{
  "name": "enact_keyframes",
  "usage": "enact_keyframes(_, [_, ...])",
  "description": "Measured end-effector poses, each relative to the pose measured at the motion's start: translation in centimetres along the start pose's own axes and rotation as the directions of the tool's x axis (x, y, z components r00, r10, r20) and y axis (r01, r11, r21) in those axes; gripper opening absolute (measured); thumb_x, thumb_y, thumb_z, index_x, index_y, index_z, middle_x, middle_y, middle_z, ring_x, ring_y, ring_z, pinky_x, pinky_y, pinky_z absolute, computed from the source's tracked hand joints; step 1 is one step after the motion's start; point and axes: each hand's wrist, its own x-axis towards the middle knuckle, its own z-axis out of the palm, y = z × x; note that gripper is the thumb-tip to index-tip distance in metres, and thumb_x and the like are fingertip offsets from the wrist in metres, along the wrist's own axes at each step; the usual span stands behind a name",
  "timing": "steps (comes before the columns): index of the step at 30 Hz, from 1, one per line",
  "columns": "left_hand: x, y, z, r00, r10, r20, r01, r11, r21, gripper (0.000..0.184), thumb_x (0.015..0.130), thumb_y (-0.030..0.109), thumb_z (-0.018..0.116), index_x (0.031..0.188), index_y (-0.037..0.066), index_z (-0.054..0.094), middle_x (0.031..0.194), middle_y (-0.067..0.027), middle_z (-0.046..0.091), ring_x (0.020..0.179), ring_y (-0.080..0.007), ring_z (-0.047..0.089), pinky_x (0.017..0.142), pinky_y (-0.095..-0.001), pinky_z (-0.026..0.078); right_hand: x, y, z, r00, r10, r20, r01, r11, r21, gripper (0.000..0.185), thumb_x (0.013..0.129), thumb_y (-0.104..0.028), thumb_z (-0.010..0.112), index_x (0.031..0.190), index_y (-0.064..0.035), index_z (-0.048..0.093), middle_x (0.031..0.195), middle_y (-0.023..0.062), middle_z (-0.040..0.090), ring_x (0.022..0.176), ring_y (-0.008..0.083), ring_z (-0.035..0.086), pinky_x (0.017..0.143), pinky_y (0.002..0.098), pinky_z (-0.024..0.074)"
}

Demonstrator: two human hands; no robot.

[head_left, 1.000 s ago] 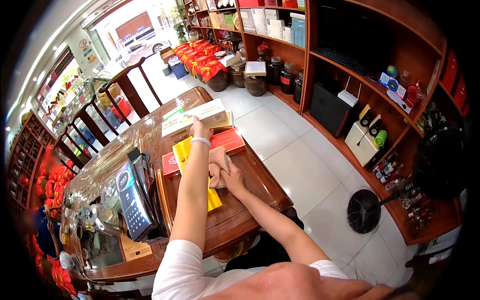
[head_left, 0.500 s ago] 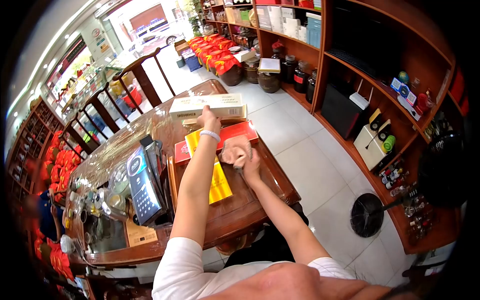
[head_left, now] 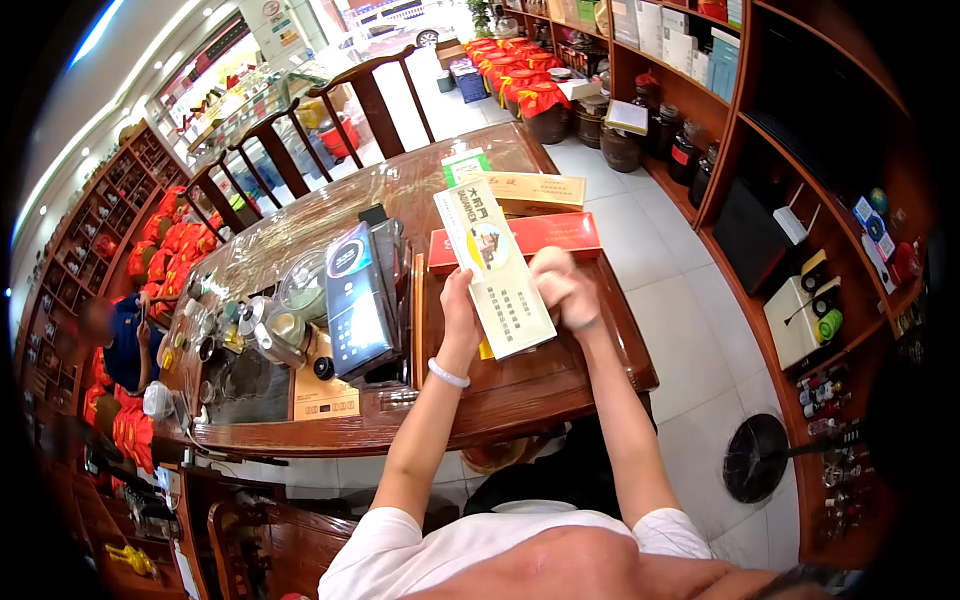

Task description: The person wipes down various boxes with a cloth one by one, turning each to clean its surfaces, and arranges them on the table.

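My left hand (head_left: 461, 312) grips the left edge of a long cream cigarette carton (head_left: 497, 270), holding it tilted above the table with its printed face up. At the carton's right side is my right hand (head_left: 572, 298), blurred by motion and closed around a crumpled pinkish-brown cloth (head_left: 552, 265). Beneath the raised carton lies a red carton (head_left: 565, 232), partly covered by it. A gold carton (head_left: 545, 190) rests farther back, close to a green-and-white pack (head_left: 464, 165). Only a sliver of a yellow carton (head_left: 486, 349) shows under the cream one.
On the wooden table (head_left: 480, 405), a black panel with a lit display (head_left: 362, 300) stands left of the cartons, beside a metal kettle (head_left: 262, 318) and glassware. Chairs (head_left: 378, 100) line the far side. Shelves (head_left: 745, 100) run along the right. Another person (head_left: 128, 340) is at far left.
My left hand has lifted the cream carton off the back stack and brought it nearer, turned lengthwise. My right hand has come up beside it with the cloth. The view has shifted.
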Motion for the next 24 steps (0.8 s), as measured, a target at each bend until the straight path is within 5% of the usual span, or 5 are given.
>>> enact_keyframes(11, [-2.1,0.6,0.2,0.97,0.014,0.243,-0.064,0.978,0.199,0.064,0.082,0.001,0.051,0.139,-0.003,0.022,0.126,-0.0128,0.047,0.105,-0.0167,0.052,0.087,-0.0279,0.045,-3.1,-1.0,3.3,0.999,-0.035,0.01,0.036,0.886,-0.462,0.058,0.073,-0.019,0.073,0.121,0.0007,0.046,0.108,0.01,0.057,0.1,0.0171,0.056,0.085,0.0305,0.0457])
enact_keyframes(14, [-3.5,-0.3,0.8,0.959,-0.025,0.283,-0.055,0.961,0.272,0.065,0.082,0.001,0.053,0.139,-0.004,0.022,0.124,-0.0104,0.047,0.107,-0.0139,0.049,0.088,-0.0254,0.041,2.6,-5.1,3.7,0.973,-0.23,-0.013,0.218,0.939,-0.264,0.039,0.076,-0.019,0.069,0.106,-0.0025,0.051,0.099,0.0064,0.059,0.088,0.016,0.059,0.076,0.0283,0.0489])
enact_keyframes(15, [-3.7,-0.5,0.8,0.953,-0.035,0.3,-0.051,0.96,0.275,0.065,0.082,0.002,0.053,0.139,-0.004,0.022,0.124,-0.0103,0.047,0.106,-0.0135,0.049,0.088,-0.025,0.041,4.3,-6.9,4.6,0.998,-0.04,-0.054,0.045,0.995,0.092,0.028,0.075,-0.016,0.068,0.096,-0.0047,0.055,0.091,0.004,0.06,0.085,0.0145,0.06,0.073,0.0263,0.0498])
enact_keyframes(19, [-3.7,-0.1,1.0,0.954,-0.104,0.28,0.052,0.981,0.187,0.063,0.084,0.005,0.05,0.14,-0.002,0.021,0.124,-0.0128,0.048,0.103,-0.0164,0.053,0.087,-0.0294,0.045,8.9,-6.7,4.0,0.998,0.003,-0.06,-0.003,1.0,-0.004,0.031,0.073,-0.012,0.067,0.1,-0.001,0.057,0.09,0.0086,0.063,0.074,0.0165,0.063,0.067,0.0287,0.0528])
enact_keyframes(24, [-4.3,-0.5,0.8,0.714,-0.373,0.593,0.559,0.813,-0.162,0.087,0.081,0.067,0.039,0.139,0.003,0.024,0.13,-0.0218,0.043,0.112,-0.0375,0.05,0.089,-0.0467,0.047,8.9,-8.0,4.3,0.989,-0.046,-0.138,0.077,0.97,0.231,0.025,0.076,-0.009,0.064,0.098,-0.0007,0.057,0.091,0.0077,0.062,0.076,0.0166,0.062,0.067,0.0289,0.0521])
